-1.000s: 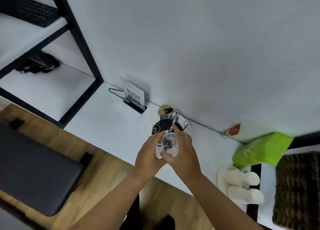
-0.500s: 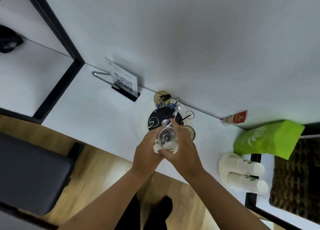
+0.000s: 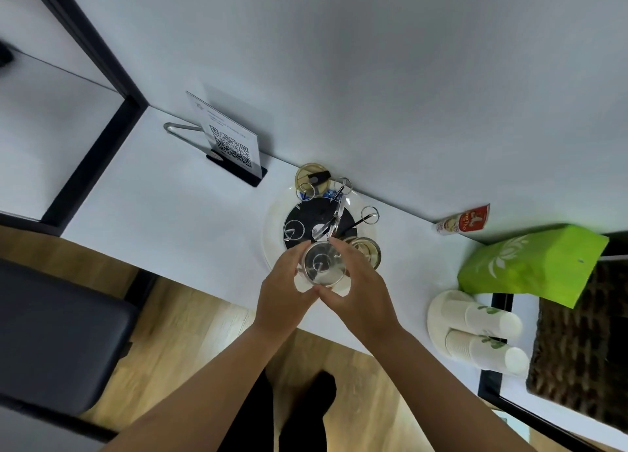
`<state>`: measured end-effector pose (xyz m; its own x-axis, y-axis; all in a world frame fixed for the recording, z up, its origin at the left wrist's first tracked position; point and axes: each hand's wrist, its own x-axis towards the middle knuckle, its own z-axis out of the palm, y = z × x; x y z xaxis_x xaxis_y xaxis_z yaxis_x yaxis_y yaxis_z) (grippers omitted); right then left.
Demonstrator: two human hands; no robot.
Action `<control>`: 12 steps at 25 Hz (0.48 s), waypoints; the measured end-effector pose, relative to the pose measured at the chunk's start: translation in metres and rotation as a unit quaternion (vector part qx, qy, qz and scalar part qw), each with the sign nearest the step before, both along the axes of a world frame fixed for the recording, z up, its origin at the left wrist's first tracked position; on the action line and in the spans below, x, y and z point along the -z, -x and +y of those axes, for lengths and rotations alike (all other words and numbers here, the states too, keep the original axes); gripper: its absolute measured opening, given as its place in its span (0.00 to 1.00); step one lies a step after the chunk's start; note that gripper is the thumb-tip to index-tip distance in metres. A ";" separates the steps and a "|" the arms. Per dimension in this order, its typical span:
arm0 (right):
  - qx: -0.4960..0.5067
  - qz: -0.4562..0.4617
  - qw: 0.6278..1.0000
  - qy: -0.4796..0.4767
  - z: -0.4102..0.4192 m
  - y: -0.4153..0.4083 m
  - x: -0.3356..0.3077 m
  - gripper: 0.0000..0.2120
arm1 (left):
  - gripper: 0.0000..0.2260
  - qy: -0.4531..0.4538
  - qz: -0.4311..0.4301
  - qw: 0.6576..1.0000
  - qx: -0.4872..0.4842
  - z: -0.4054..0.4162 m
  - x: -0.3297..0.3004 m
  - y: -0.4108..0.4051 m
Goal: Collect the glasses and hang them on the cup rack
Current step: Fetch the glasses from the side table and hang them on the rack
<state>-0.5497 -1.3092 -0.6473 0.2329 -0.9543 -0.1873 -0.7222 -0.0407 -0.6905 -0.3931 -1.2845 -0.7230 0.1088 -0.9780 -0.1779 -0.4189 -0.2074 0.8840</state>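
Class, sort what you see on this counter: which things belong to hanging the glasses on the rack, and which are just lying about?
Belongs to the job:
clear glass, held between left hand and right hand
cup rack on its round tray
second glass beside it

Lying about:
QR code sign
green bag
paper cups
sachet
wicker basket

Both hands, left hand (image 3: 283, 293) and right hand (image 3: 358, 290), hold a clear glass (image 3: 323, 264) between their fingers (image 3: 343, 247). Just beyond the fingertips stands the cup rack (image 3: 319, 218) on the white tabletop (image 3: 163, 220); another glass (image 3: 365, 247) sits beside the right fingers.
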 end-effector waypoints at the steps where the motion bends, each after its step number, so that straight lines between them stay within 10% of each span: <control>1: -0.002 0.009 1.000 0.004 0.000 -0.001 0.001 0.36 | 0.34 -0.002 -0.004 1.000 -0.001 -0.001 0.001 0.001; 12: 0.034 0.094 0.993 0.067 0.000 0.001 0.021 0.35 | 0.34 0.000 -0.013 1.000 0.006 -0.001 0.020 0.004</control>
<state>-0.5505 -1.3092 -0.6679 0.1406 -0.9859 -0.0908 -0.8416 -0.0707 -0.5355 -0.3975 -1.2857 -0.7426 0.1009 -0.9792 -0.1758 -0.4438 -0.2025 0.8730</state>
